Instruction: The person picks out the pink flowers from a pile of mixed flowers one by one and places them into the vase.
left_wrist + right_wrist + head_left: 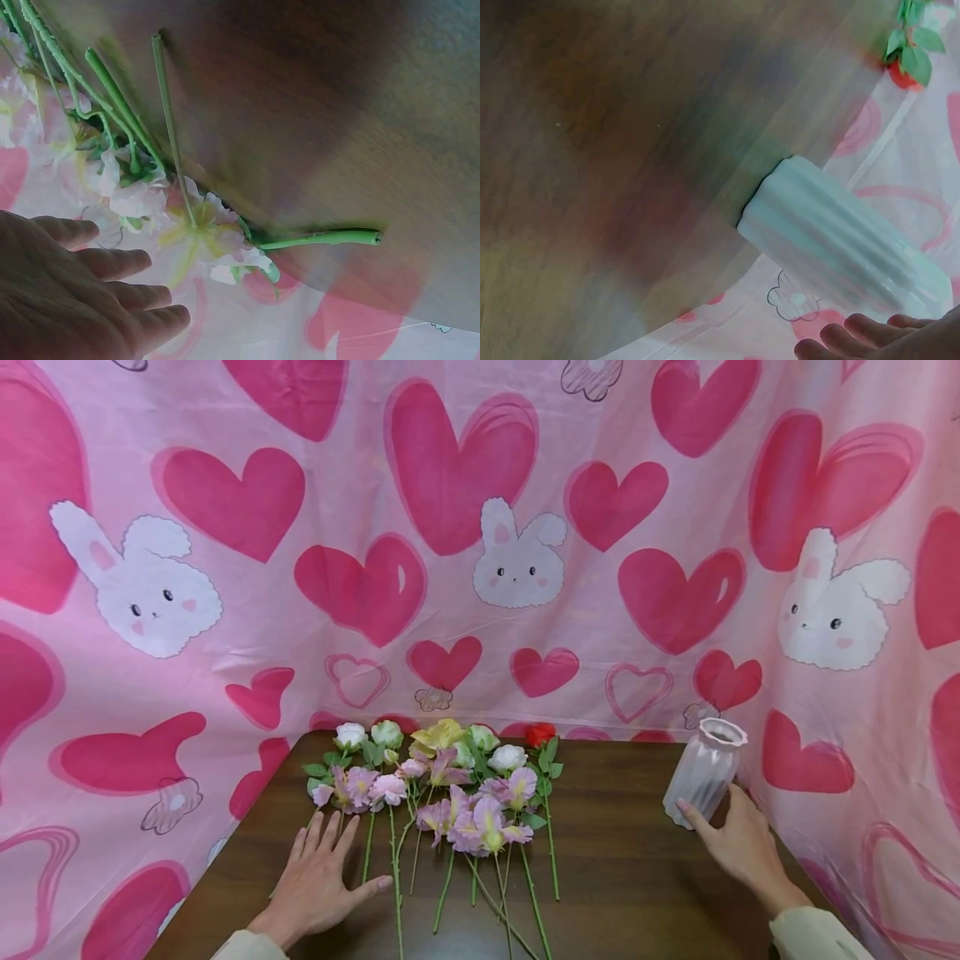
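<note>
Artificial flowers with green stems lie on the brown table, blooms toward the far edge: pink-purple ones point(489, 828), white ones point(507, 757), a yellow one point(437, 735) and a red rose point(540, 735). My left hand point(311, 885) is spread, palm down, just left of the stems; its fingers show beside the pink blooms point(196, 238) in the left wrist view. A white ribbed vase point(703, 777) stands upright at the right. My right hand point(738, 843) is around its lower right side, thumb in front; whether it touches the vase point(840, 232) is unclear.
A pink curtain point(465, 610) with hearts and rabbits surrounds the back and sides of the table point(622, 860). Several stems point(534, 893) extend toward the near edge. Bare wood lies between the flowers and the vase.
</note>
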`<state>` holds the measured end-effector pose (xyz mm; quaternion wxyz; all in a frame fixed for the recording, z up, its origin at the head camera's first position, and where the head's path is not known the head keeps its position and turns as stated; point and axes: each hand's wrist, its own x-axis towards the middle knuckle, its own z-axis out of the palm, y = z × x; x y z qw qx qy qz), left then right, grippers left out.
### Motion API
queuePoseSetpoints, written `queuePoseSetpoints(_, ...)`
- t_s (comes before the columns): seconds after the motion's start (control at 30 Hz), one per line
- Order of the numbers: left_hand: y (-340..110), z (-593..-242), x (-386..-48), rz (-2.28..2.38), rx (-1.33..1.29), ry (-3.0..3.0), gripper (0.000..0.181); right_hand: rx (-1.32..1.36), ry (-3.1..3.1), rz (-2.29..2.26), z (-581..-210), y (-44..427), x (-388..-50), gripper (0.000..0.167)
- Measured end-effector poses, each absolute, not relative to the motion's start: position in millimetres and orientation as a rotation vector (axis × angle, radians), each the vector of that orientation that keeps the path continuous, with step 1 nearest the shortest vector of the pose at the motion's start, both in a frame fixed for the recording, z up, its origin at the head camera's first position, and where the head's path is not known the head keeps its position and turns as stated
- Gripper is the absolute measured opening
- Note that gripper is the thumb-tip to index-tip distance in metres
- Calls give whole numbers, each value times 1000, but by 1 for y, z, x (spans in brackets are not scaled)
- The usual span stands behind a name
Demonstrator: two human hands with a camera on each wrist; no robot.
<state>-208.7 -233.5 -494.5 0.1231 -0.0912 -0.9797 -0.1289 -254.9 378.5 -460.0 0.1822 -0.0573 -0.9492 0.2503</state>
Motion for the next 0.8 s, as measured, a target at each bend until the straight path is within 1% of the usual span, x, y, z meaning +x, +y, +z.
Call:
queuePoseSetpoints(0.17,-231,-494,-207,-367,-262,-2869,113,-263,-2647,803,-455,383,-262,109)
queuePoseSetpoints(0.4,-231,-493,-208,-355,-267,-2883,113,-245,-2591,881,-444,392,-276,105)
queuePoseSetpoints(0.57,-231,-494,-210,-353,-272,-2878,113,-295,-2608,880,-435,394,-286,104)
queuePoseSetpoints(0.8,-232,-494,-211,-387,-280,-2860,112,-378,-2639,936,-426,398,-295,108)
